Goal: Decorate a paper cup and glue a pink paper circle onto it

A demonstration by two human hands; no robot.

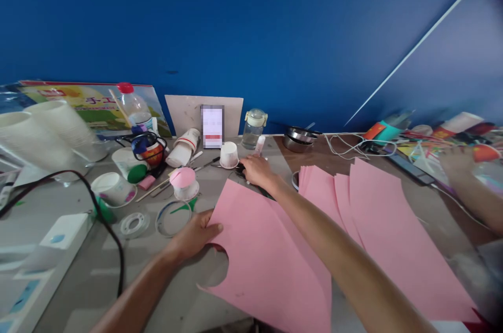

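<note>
My left hand (196,236) pinches the left edge of a pink paper sheet (267,254), thumb on top. A rounded piece is cut out of the sheet's edge just below that hand. My right hand (255,168) reaches across the sheet to the back of the table, its fingers closed on a small dark object (239,168), mostly hidden, whose kind I cannot make out. Right beside those fingers stands a white paper cup (228,155). A small white-capped tube (260,144) is just behind the hand. Left of the sheet, a pink paper disc (183,177) covers a small upturned cup (186,190).
More pink sheets (377,207) lie on the right. A phone (212,126) leans against a board at the back, near a glass jar (254,126). Tape rolls (134,224), cup stacks (66,129) and a black cable (112,231) are leftward. Another person's arm (471,186) is at far right.
</note>
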